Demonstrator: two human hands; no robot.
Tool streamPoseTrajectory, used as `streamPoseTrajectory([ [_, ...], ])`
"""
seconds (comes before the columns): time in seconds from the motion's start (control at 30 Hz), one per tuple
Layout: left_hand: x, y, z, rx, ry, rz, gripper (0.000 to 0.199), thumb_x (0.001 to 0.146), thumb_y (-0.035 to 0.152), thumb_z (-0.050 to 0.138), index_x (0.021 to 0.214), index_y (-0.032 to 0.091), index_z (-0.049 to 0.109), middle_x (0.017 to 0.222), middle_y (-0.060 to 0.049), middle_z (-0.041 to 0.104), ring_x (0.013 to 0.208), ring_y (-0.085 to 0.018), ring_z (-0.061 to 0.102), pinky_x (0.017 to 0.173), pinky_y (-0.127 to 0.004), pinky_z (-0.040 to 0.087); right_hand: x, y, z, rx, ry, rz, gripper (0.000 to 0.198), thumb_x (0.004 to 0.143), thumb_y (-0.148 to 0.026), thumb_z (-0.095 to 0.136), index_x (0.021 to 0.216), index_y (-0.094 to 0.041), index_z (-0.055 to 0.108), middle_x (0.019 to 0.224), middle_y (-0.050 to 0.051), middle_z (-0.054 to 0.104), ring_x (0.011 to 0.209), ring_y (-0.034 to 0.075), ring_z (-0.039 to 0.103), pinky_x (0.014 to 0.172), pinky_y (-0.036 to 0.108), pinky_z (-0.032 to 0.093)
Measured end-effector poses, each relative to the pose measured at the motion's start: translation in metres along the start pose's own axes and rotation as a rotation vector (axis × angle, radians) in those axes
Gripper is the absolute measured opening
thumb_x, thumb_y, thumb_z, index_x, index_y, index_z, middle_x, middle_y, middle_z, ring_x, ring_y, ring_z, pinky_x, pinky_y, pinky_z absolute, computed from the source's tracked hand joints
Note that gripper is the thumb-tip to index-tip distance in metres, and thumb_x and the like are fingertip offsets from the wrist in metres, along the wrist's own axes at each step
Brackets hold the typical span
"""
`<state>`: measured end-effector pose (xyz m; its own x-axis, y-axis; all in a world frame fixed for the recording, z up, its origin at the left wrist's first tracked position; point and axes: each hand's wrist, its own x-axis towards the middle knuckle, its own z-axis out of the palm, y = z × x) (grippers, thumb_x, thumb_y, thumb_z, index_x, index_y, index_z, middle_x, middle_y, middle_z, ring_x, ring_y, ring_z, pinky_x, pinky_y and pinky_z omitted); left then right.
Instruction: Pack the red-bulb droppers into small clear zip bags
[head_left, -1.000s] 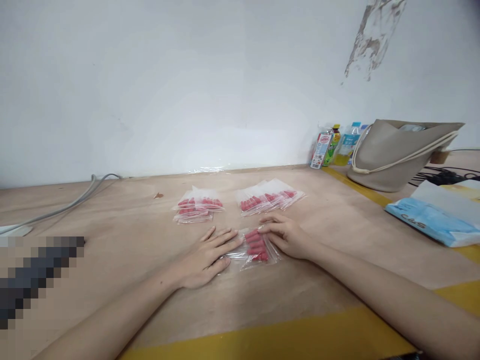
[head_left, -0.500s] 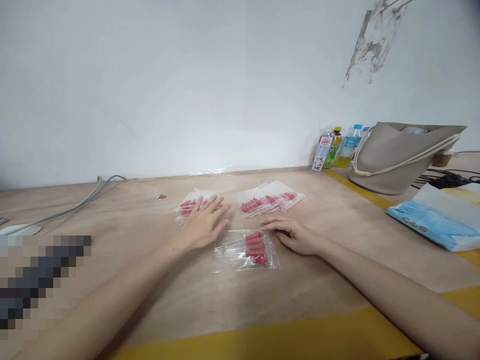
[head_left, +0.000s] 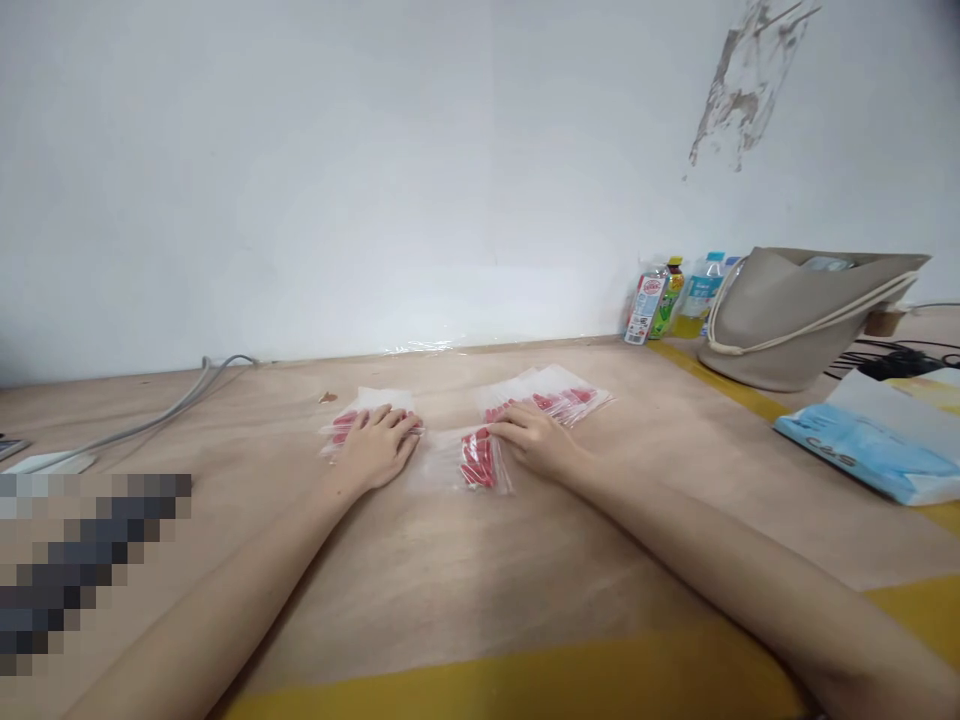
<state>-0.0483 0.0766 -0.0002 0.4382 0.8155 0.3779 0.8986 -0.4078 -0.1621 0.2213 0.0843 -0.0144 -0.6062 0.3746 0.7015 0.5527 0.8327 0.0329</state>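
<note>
A clear zip bag (head_left: 477, 460) lies on the table between my hands; the red ends of several thin clear tubes, like droppers, show in it. My right hand (head_left: 541, 438) has its fingers closed at that bag's upper right edge. My left hand (head_left: 377, 446) lies with fingers stretched over the left pile of similar bags (head_left: 382, 398), partly hiding it. Behind my right hand, another fanned row of zip bags (head_left: 559, 385) with red-ended pieces is spread out.
At right stand a grey-brown bag (head_left: 795, 315), several drink containers (head_left: 646, 303) and a blue tissue pack (head_left: 862, 450). A grey cable (head_left: 176, 405) runs along the left. Yellow tape (head_left: 525, 685) marks the front edge. A white wall rises behind.
The single zip bag has moved left and farther from me, with my right hand following. My left hand and the left pile have shifted left.
</note>
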Motion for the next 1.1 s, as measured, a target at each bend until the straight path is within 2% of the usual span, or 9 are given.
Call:
streamPoseTrajectory([
  [0.17, -0.011, 0.011, -0.017, 0.037, 0.079, -0.042, 0.035, 0.094, 0.029, 0.025, 0.114, 0.017, 0.051, 0.132, -0.005, 0.041, 0.128, -0.029, 0.025, 0.107, -0.05, 0.007, 0.013, 0.005, 0.018, -0.065, -0.11, 0.08, 0.016, 0.081, -0.013, 0.045, 0.08, -0.015, 0.061, 0.086, 0.01, 0.06, 0.087, 0.021, 0.051, 0.075, 0.034, 0.04],
  [0.3, -0.013, 0.048, -0.019, -0.003, 0.085, -0.051, 0.038, 0.092, 0.032, 0.03, 0.114, 0.011, 0.053, 0.123, -0.013, 0.05, 0.112, -0.029, 0.046, 0.098, -0.046, 0.031, 0.006, 0.008, 0.017, 0.084, -0.194, 0.134, 0.012, 0.079, -0.009, 0.043, 0.083, -0.015, 0.053, 0.108, 0.013, 0.055, 0.096, 0.019, 0.05, 0.081, 0.032, 0.039],
  [0.37, -0.013, 0.067, -0.015, -0.04, 0.063, -0.014, 0.037, 0.091, 0.038, 0.035, 0.112, 0.015, 0.055, 0.118, -0.011, 0.055, 0.104, -0.027, 0.052, 0.09, -0.042, 0.04, -0.001, 0.009, 0.014, 0.088, -0.243, 0.202, 0.011, 0.08, -0.009, 0.042, 0.083, -0.015, 0.05, 0.096, 0.011, 0.057, 0.087, 0.018, 0.052, 0.077, 0.031, 0.04],
  [0.47, -0.009, 0.083, -0.007, -0.091, 0.033, 0.072, 0.039, 0.091, 0.042, 0.034, 0.115, 0.02, 0.054, 0.117, -0.007, 0.057, 0.104, -0.024, 0.053, 0.089, -0.039, 0.042, -0.012, 0.008, 0.009, 0.05, -0.247, 0.269, 0.011, 0.08, -0.009, 0.04, 0.082, -0.016, 0.049, 0.081, 0.008, 0.057, 0.077, 0.018, 0.05, 0.071, 0.03, 0.039],
  [0.7, 0.016, 0.061, 0.01, -0.162, 0.08, 0.145, 0.038, 0.09, 0.039, 0.037, 0.121, 0.021, 0.05, 0.137, -0.008, 0.037, 0.128, -0.029, 0.029, 0.104, -0.052, 0.019, -0.027, 0.003, -0.002, -0.046, -0.095, 0.19, 0.01, 0.081, -0.015, 0.047, 0.079, -0.017, 0.056, 0.084, 0.006, 0.059, 0.084, 0.018, 0.049, 0.081, 0.033, 0.035],
  [0.77, 0.017, 0.058, 0.011, -0.19, 0.113, 0.145, 0.037, 0.091, 0.033, 0.036, 0.124, 0.018, 0.047, 0.137, -0.01, 0.037, 0.127, -0.027, 0.031, 0.103, -0.049, 0.025, -0.023, 0.001, -0.003, -0.147, -0.104, 0.145, 0.013, 0.082, -0.019, 0.048, 0.079, -0.018, 0.061, 0.081, 0.006, 0.06, 0.083, 0.018, 0.049, 0.083, 0.035, 0.032],
  [0.9, 0.01, 0.054, 0.011, -0.263, 0.137, 0.219, 0.036, 0.086, 0.038, 0.047, 0.119, 0.023, 0.051, 0.123, -0.007, 0.052, 0.108, -0.023, 0.052, 0.087, -0.037, 0.046, -0.011, 0.003, 0.001, -0.286, -0.131, 0.032, 0.019, 0.084, -0.02, 0.046, 0.078, -0.02, 0.064, 0.073, 0.004, 0.062, 0.078, 0.017, 0.049, 0.085, 0.037, 0.027],
  [1.0, 0.006, 0.047, 0.012, -0.306, 0.164, 0.273, 0.027, 0.086, 0.031, 0.048, 0.109, 0.021, 0.057, 0.105, -0.006, 0.062, 0.091, -0.019, 0.06, 0.078, -0.031, 0.05, -0.009, 0.009, 0.006, -0.331, -0.088, -0.041, 0.021, 0.085, -0.019, 0.045, 0.075, -0.02, 0.064, 0.069, 0.003, 0.062, 0.075, 0.016, 0.048, 0.089, 0.039, 0.024],
  [1.1, 0.006, 0.038, 0.016, -0.334, 0.211, 0.3, 0.021, 0.086, 0.025, 0.048, 0.102, 0.017, 0.059, 0.104, -0.007, 0.062, 0.092, -0.019, 0.06, 0.08, -0.031, 0.049, -0.012, 0.013, 0.007, -0.326, -0.036, -0.038, 0.022, 0.084, -0.02, 0.046, 0.071, -0.02, 0.063, 0.067, 0.002, 0.063, 0.073, 0.015, 0.048, 0.089, 0.038, 0.024],
])
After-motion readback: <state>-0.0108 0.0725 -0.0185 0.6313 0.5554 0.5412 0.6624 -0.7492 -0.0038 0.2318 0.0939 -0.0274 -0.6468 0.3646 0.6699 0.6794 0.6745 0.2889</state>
